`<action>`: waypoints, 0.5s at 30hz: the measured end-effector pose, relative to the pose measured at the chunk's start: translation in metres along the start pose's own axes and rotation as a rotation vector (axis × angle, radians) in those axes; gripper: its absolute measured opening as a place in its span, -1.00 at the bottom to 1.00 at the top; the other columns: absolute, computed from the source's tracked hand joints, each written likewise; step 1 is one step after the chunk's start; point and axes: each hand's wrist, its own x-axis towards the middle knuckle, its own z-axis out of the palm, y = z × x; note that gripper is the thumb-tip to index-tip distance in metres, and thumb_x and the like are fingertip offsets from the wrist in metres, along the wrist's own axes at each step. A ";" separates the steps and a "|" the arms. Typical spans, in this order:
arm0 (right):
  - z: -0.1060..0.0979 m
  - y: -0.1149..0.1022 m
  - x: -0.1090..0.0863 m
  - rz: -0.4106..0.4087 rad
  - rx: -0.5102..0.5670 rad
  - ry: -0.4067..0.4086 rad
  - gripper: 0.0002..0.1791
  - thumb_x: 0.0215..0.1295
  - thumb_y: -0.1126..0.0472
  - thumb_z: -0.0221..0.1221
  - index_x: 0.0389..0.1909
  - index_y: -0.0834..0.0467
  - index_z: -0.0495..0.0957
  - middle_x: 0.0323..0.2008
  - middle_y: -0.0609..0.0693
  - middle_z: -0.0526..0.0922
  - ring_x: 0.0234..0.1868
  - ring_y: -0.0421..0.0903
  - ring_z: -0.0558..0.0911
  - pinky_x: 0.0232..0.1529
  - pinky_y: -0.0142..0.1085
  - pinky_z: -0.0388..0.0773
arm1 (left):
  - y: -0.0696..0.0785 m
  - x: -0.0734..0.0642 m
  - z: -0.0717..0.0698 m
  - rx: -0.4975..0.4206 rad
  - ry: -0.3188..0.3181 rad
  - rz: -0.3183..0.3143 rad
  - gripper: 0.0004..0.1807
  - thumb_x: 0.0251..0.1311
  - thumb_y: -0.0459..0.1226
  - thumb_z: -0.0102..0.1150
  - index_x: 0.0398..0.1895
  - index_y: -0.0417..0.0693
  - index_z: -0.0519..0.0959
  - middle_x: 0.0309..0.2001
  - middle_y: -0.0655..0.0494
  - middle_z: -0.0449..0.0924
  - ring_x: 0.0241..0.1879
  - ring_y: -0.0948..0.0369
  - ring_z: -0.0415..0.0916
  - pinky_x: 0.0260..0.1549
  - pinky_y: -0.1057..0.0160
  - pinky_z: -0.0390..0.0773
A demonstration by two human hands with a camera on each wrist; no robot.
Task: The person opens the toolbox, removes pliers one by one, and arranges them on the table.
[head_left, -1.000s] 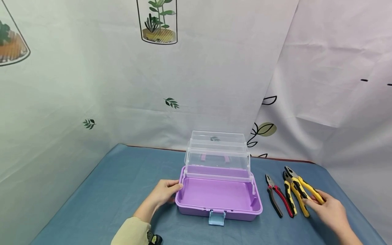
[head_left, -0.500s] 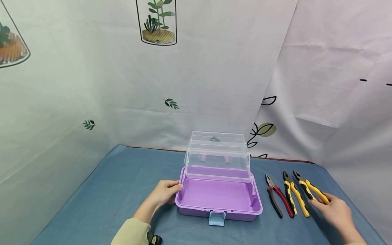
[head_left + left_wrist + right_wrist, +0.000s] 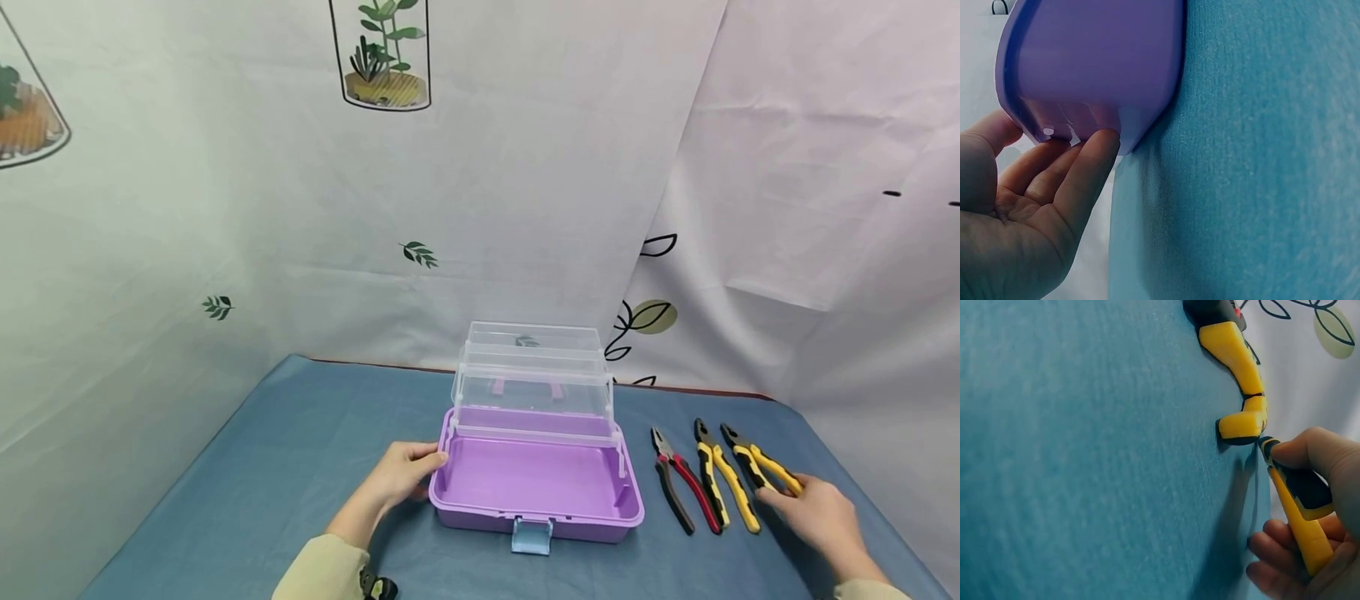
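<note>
A purple toolbox (image 3: 480, 520) stands on the table with its clear lid and trays (image 3: 536, 383) tipped up at the back. My left hand (image 3: 399, 477) grips its left rim. The left wrist view shows the thumb on one side of the rim and several fingertips against the outer wall. At the far right, my right hand (image 3: 819, 518) holds yellow-and-black pliers (image 3: 780, 475) by the handles, with the jaw end pointing away. In the right wrist view, the thumb presses on one handle (image 3: 1304, 487) and the fingers curl near the other.
To the left of the held pliers lie a second yellow-and-black pair (image 3: 737, 492) and red-and-black pliers (image 3: 697, 493), side by side. A light blue latch (image 3: 531, 535) hangs from the box front. Behind the blue-covered table (image 3: 337, 400) rises a patterned white cloth (image 3: 525, 208).
My right hand has carried its pliers rightward, off the middle pair they overlapped, to lie apart beside it. Only slight motion shows in the last half second. The left hand and toolbox stay put.
</note>
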 end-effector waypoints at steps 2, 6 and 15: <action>0.000 -0.002 0.000 0.002 -0.011 -0.003 0.04 -0.01 -0.23 0.30 0.05 0.69 0.27 -0.28 0.46 0.54 -0.36 0.14 0.56 -0.43 -0.11 0.50 | 0.000 0.000 0.000 0.002 0.002 0.003 -0.49 0.23 -0.21 0.16 0.15 -0.41 0.45 0.03 -0.33 0.55 -0.26 0.17 0.61 -0.44 0.23 0.65; 0.002 -0.005 -0.001 0.035 -0.039 -0.028 0.06 0.00 -0.23 0.29 0.08 0.69 0.25 -0.12 0.56 0.45 -0.24 0.25 0.53 -0.32 -0.03 0.51 | 0.000 0.000 -0.001 0.000 0.002 0.004 -0.50 0.23 -0.21 0.16 0.14 -0.41 0.46 0.03 -0.32 0.56 -0.28 0.18 0.61 -0.45 0.24 0.65; 0.008 0.000 -0.004 0.043 -0.058 -0.104 0.16 -0.03 -0.34 0.26 0.10 0.69 0.23 0.03 0.62 0.34 -0.14 0.31 0.48 -0.20 0.04 0.49 | -0.001 -0.002 -0.002 0.002 0.002 -0.003 -0.49 0.23 -0.21 0.16 0.15 -0.41 0.45 0.02 -0.32 0.56 -0.32 0.21 0.59 -0.47 0.25 0.63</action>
